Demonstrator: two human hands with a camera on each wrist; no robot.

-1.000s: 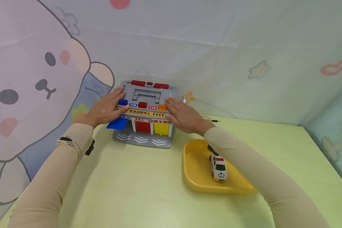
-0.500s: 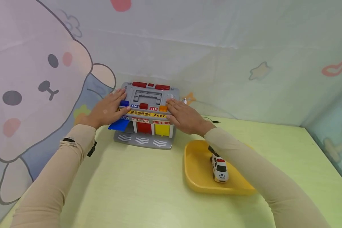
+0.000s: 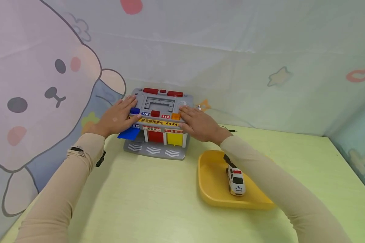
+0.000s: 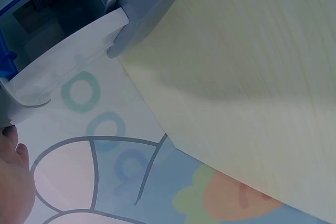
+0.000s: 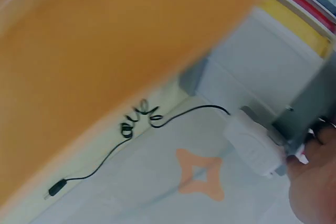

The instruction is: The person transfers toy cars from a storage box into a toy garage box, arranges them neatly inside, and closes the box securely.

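A grey toy emergency station [image 3: 159, 116] stands near the back wall, with coloured buttons along its roof front. Its blue door [image 3: 129, 134] is swung up, while the red door [image 3: 155, 136] and yellow door [image 3: 174, 139] hang down. My left hand [image 3: 117, 116] rests on the roof's left end, fingers straight, thumb along the front edge. On the right end lies my right hand [image 3: 200, 125], likewise with extended fingers. The left wrist view looks into the open bay [image 4: 47, 14]. In the right wrist view, a white handset-like piece [image 5: 252, 142] sits on the station's side.
A yellow tray [image 3: 208, 192] stands at front right, partly under my right forearm, holding a white toy police car [image 3: 236, 182]. A coiled black cord [image 5: 142, 114] with a plug [image 5: 58, 187] runs from the station's right side. Printed cloth [image 3: 231, 67] covers the wall behind.
The head view has shifted slightly, so the scene sits a little further right and lower. Both hands stay on the station's roof, and the car remains in the tray.
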